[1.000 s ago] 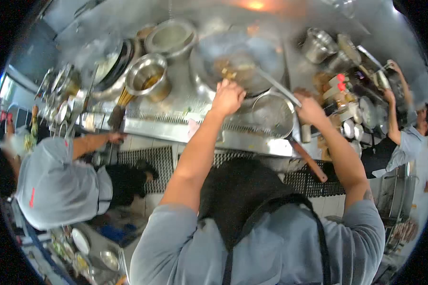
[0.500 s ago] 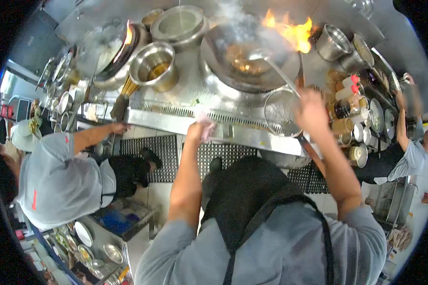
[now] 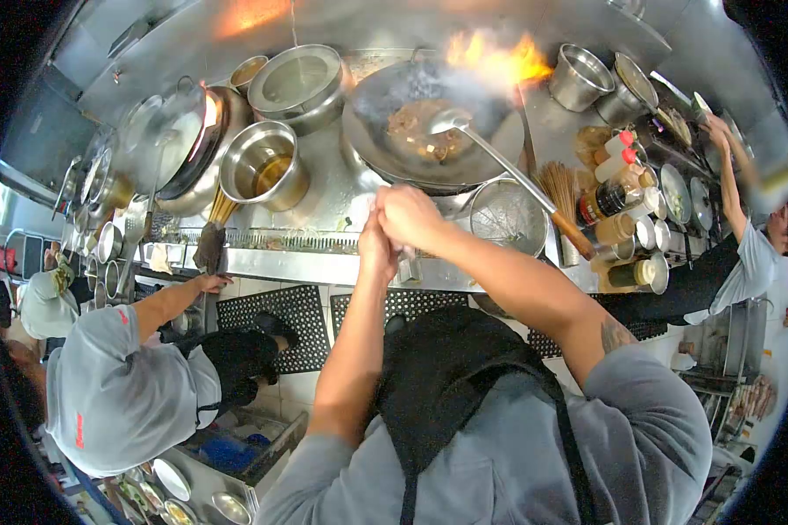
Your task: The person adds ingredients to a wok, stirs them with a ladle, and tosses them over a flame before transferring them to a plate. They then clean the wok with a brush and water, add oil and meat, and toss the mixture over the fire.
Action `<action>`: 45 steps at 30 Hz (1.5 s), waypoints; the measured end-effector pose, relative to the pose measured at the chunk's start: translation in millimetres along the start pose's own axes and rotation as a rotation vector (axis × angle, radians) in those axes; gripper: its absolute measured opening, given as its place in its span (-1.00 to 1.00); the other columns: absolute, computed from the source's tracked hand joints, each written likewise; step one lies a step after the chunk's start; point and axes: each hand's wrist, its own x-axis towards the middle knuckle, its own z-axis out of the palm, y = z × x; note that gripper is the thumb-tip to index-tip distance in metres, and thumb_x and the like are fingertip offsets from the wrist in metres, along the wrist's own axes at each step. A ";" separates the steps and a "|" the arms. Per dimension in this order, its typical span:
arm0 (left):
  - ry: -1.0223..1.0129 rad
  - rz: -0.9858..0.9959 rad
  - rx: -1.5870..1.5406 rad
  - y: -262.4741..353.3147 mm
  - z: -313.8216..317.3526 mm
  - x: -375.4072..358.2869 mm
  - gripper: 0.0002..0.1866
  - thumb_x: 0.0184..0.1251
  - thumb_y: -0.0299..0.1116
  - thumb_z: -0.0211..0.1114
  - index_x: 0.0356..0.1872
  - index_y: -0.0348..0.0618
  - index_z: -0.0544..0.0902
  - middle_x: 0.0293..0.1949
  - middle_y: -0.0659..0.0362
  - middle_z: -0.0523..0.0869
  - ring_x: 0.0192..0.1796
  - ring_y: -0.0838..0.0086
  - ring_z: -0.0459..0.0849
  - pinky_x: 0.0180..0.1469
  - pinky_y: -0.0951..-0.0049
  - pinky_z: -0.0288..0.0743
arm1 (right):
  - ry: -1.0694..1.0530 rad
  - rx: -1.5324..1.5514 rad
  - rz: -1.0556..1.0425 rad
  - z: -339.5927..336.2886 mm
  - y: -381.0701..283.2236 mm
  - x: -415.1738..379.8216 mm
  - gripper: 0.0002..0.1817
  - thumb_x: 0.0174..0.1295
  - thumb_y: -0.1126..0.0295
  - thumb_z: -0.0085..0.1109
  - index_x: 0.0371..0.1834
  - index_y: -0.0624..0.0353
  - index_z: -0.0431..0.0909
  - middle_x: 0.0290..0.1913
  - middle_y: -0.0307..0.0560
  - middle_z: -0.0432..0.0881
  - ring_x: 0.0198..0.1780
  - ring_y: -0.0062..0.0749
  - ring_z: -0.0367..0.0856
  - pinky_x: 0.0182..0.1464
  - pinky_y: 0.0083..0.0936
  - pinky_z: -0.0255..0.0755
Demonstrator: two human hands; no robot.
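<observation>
My left hand (image 3: 376, 249) is closed at the front of the stove, with pale cloth (image 3: 406, 253) showing beside its fingers. My right hand (image 3: 409, 217) presses against it from above, its fingers closed; what lies between the two hands is mostly hidden. Just beyond them sits a large wok (image 3: 372, 144) with browned food (image 3: 414, 128) and smoke in it. A ladle (image 3: 517, 175) lies untouched, its bowl in the wok and its wooden handle reaching out over the right side. Flames (image 3: 499, 59) rise behind the wok's rim.
A wire strainer (image 3: 508, 219) lies right of my hands. A metal pot with yellow liquid (image 3: 265, 166) and another smoking wok (image 3: 223, 140) stand left. Sauce bottles (image 3: 606, 197) line the right. One co-worker (image 3: 123, 376) stands left, another (image 3: 744, 262) right.
My right hand has let go of the ladle and moved left to meet my left hand. The ladle now rests in the wok. The view has shifted slightly.
</observation>
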 end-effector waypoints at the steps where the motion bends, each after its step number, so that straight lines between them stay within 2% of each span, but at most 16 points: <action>1: -0.088 0.077 -0.048 -4.5 3.1 16.3 -0.57 0.54 0.03 -0.03 0.06 -0.11 0.54 -0.16 0.26 0.69 -0.28 0.59 0.64 -0.42 0.46 0.48 | 0.063 -0.024 -0.011 1.5 5.0 3.7 -0.78 0.14 0.37 0.10 -0.26 0.32 0.51 -0.19 0.25 0.64 -0.05 0.11 0.61 -0.01 -0.08 0.47; 2: -0.060 0.103 0.002 -7.2 0.5 26.3 -0.55 0.55 0.04 -0.04 0.08 -0.12 0.53 -0.15 0.22 0.69 -0.25 0.55 0.66 -0.35 0.43 0.52 | 0.057 0.049 0.144 -9.4 -0.2 4.9 -0.76 0.11 0.39 0.11 -0.22 0.31 0.56 -0.16 0.26 0.64 0.02 0.09 0.59 0.06 -0.14 0.46; 6: 0.046 0.210 0.197 -6.4 3.6 24.4 -0.52 0.56 0.05 -0.10 0.11 -0.14 0.50 -0.10 0.12 0.68 -0.16 0.45 0.68 -0.17 0.37 0.57 | -0.035 0.092 0.059 -33.7 3.6 15.4 -0.75 0.04 0.31 0.21 -0.28 0.23 0.66 -0.18 0.20 0.67 -0.05 0.13 0.63 0.05 -0.11 0.48; 9: 0.010 -0.092 0.200 0.0 14.4 26.1 -0.49 0.55 0.08 -0.13 0.13 -0.16 0.49 -0.07 0.11 0.68 -0.12 0.43 0.68 -0.15 0.38 0.56 | -0.088 -0.141 -0.098 -39.9 10.4 26.7 -0.71 -0.03 0.30 0.24 -0.28 0.25 0.66 -0.17 0.19 0.68 -0.05 0.06 0.63 0.04 -0.14 0.49; 12: -0.119 -0.273 0.120 -11.2 25.1 80.1 -0.48 0.47 0.16 -0.05 0.09 -0.05 0.54 -0.04 0.11 0.67 -0.08 0.33 0.67 -0.08 0.14 0.56 | -0.075 -0.268 -0.116 -75.4 43.1 22.2 -0.75 -0.05 0.33 0.19 -0.32 0.22 0.66 -0.20 0.19 0.68 -0.04 0.00 0.64 0.01 -0.15 0.50; 13: -0.123 -0.383 0.123 -9.3 33.5 85.7 -0.48 0.45 0.17 -0.03 0.08 -0.02 0.55 -0.03 0.11 0.67 -0.06 0.30 0.67 -0.06 0.08 0.56 | 0.012 -0.349 -0.042 -95.5 59.2 11.6 -0.75 -0.02 0.32 0.15 -0.32 0.22 0.67 -0.20 0.20 0.69 -0.03 -0.02 0.65 -0.01 -0.15 0.52; 15: -0.115 -0.422 0.068 -7.5 41.0 94.3 -0.59 0.39 0.11 0.08 -0.03 0.04 0.59 -0.08 0.12 0.67 -0.12 0.20 0.66 -0.06 0.00 0.55 | -0.344 -0.575 0.191 -167.2 77.8 -34.2 -0.69 0.04 0.33 0.12 -0.20 0.24 0.67 -0.11 0.26 0.66 -0.04 0.05 0.67 0.02 -0.18 0.54; 18: -0.119 -0.489 -0.020 -10.4 49.1 101.7 -0.74 0.31 -0.05 0.31 -0.19 0.03 0.61 -0.19 0.14 0.68 -0.19 0.21 0.65 -0.10 0.06 0.57 | -0.487 -0.564 0.584 -155.3 164.1 -99.3 -0.63 0.12 0.48 -0.01 0.00 0.41 0.49 -0.10 0.29 0.65 -0.09 0.17 0.67 0.02 -0.08 0.54; 20: -0.091 -0.521 -0.068 -16.3 56.3 110.3 -0.78 0.25 -0.14 0.39 -0.27 0.01 0.60 -0.23 0.15 0.67 -0.21 0.23 0.64 -0.13 0.07 0.58 | -0.317 -0.428 0.572 -149.5 166.6 -110.7 -0.66 0.12 0.50 -0.03 -0.03 0.40 0.46 -0.11 0.31 0.65 -0.09 0.21 0.66 0.03 -0.03 0.51; 27: 0.045 -0.302 -0.190 -37.4 72.8 105.7 -0.90 0.31 -0.46 0.12 -0.18 -0.15 0.52 -0.33 0.12 0.61 -0.28 0.20 0.64 -0.18 0.04 0.62 | -0.190 -0.257 0.540 -215.8 126.6 -159.7 -0.65 0.27 0.26 0.12 -0.05 0.35 0.44 -0.18 0.35 0.63 -0.08 0.26 0.61 0.02 0.04 0.46; 29: -0.128 -0.169 -0.126 -23.8 74.6 88.8 -0.90 0.29 -0.52 -0.09 -0.27 -0.19 0.42 -0.31 0.01 0.58 -0.30 0.10 0.63 -0.30 -0.02 0.60 | -0.263 -0.285 0.457 -247.4 120.6 -166.5 -0.68 0.28 0.29 0.11 -0.06 0.33 0.46 -0.19 0.33 0.64 -0.07 0.25 0.61 0.02 0.04 0.45; 32: 0.038 -0.282 -0.050 -64.3 31.5 153.9 -0.89 0.30 -0.51 -0.12 -0.27 -0.18 0.40 -0.31 -0.03 0.54 -0.30 0.04 0.60 -0.55 -0.01 0.47 | -0.344 -0.325 0.413 -249.6 106.3 -169.6 -0.69 0.25 0.28 0.12 -0.12 0.34 0.50 -0.22 0.32 0.63 -0.07 0.23 0.60 0.02 0.00 0.44; 36: 0.014 -0.164 0.049 -45.3 41.2 31.1 -0.91 0.39 -0.43 -0.12 -0.29 -0.10 0.37 -0.34 -0.04 0.52 -0.24 0.03 0.59 -0.55 -0.05 0.43 | -0.486 -0.278 0.236 -271.9 132.0 -169.4 -0.67 0.18 0.28 0.13 -0.13 0.33 0.55 -0.20 0.29 0.64 -0.06 0.19 0.61 0.01 -0.07 0.45; 40: 0.049 -0.181 -0.041 -27.8 63.4 36.3 -0.88 0.41 -0.41 -0.10 -0.31 -0.15 0.40 -0.33 0.01 0.58 -0.32 0.09 0.59 -0.45 0.01 0.50 | -0.569 -0.185 0.297 -277.5 130.1 -151.2 -0.68 0.14 0.31 0.13 -0.09 0.26 0.60 -0.18 0.27 0.67 -0.07 0.13 0.64 0.01 -0.15 0.47; 42: -0.005 -0.147 -0.096 -45.7 60.5 94.9 -0.89 0.37 -0.45 -0.08 -0.37 -0.15 0.38 -0.33 -0.05 0.57 -0.40 0.13 0.57 -0.49 0.04 0.51 | -0.468 -0.298 0.194 -235.4 170.1 -133.1 -0.67 0.13 0.34 0.15 -0.08 0.31 0.58 -0.22 0.26 0.68 -0.15 0.18 0.66 -0.05 -0.08 0.51; 45: -0.010 -0.116 -0.059 -74.8 39.4 41.3 -0.95 0.33 -0.47 -0.06 -0.33 -0.13 0.39 -0.30 -0.09 0.57 -0.40 0.18 0.58 -0.54 0.05 0.50 | -0.263 -0.459 0.196 -186.1 188.3 -139.5 -0.60 0.10 0.43 0.12 0.04 0.32 0.48 -0.29 0.29 0.66 -0.23 0.16 0.69 -0.13 -0.04 0.56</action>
